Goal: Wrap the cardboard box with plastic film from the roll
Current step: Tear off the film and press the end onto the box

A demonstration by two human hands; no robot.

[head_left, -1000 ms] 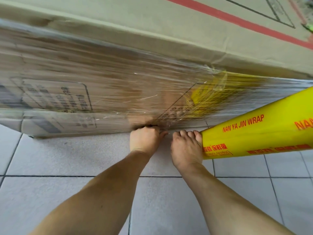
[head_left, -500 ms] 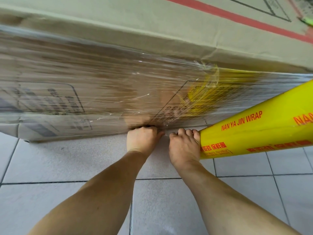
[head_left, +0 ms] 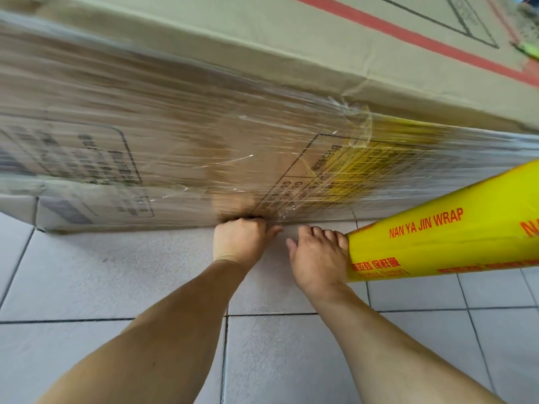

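Observation:
A large brown cardboard box (head_left: 262, 53) lies on the floor across the upper view, its near side covered in shiny clear plastic film (head_left: 204, 147). The yellow film roll (head_left: 437, 240), printed "NAN YA JIN WRAP", comes in from the right, its end near the box's lower edge. My left hand (head_left: 239, 240) is clenched at the box's bottom edge, pinching the film there. My right hand (head_left: 318, 258) rests against the roll's left end, fingers curled toward the floor and thumb out.
Pale floor tiles (head_left: 116, 275) with dark grout lines fill the lower view. A red stripe (head_left: 408, 39) and black printed lines run across the box's top face. The box's left corner (head_left: 40, 225) sits on the floor at the far left.
The view has shifted slightly. My right hand has loosened a little at the roll's end, its thumb now apart from my left hand. My left hand stays at the box's bottom edge.

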